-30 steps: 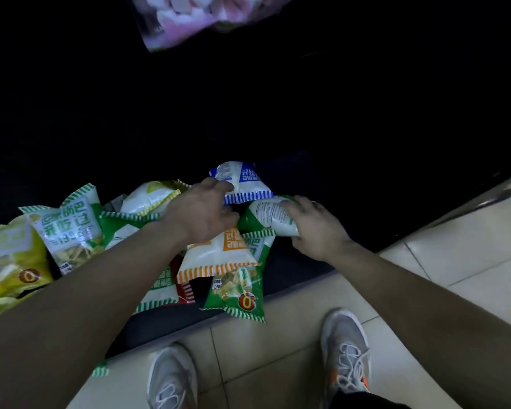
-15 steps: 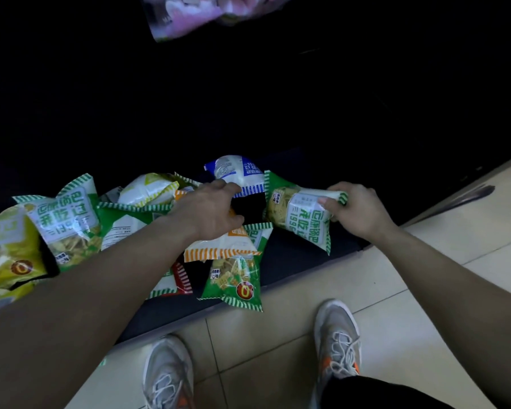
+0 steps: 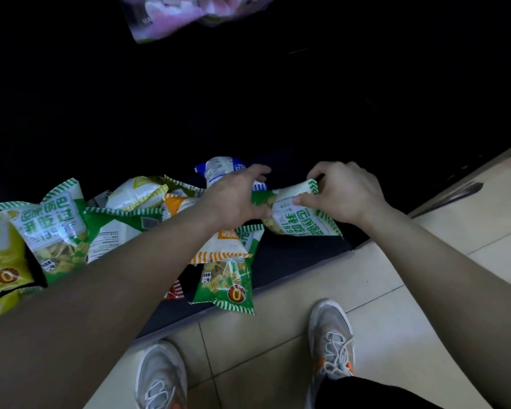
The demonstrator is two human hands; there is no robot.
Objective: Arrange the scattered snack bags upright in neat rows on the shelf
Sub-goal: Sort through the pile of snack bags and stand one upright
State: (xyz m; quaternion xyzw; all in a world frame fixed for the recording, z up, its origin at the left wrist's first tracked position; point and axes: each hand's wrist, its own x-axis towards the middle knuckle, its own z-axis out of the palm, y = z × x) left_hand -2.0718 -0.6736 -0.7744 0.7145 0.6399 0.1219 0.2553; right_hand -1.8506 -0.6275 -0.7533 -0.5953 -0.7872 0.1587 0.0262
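Hands meet over the dark shelf (image 3: 292,255). The right hand (image 3: 345,191) pinches the top seal of the green bag (image 3: 303,219), thumb and curled fingers clamped on the striped edge. The left hand (image 3: 236,196) touches the bag's end at nine o'clock with fingers spread, and I cannot tell whether it really grips. The bag is green and white with candy-striped seals, bold green characters on a pale panel and crackers showing through. It's turned sideways between the hands, just right of centre. At its nine o'clock lies the heap: blue bag (image 3: 222,169), orange-striped bag (image 3: 222,246), yellow bag (image 3: 0,255). A pink bag (image 3: 189,16) sits at twelve.
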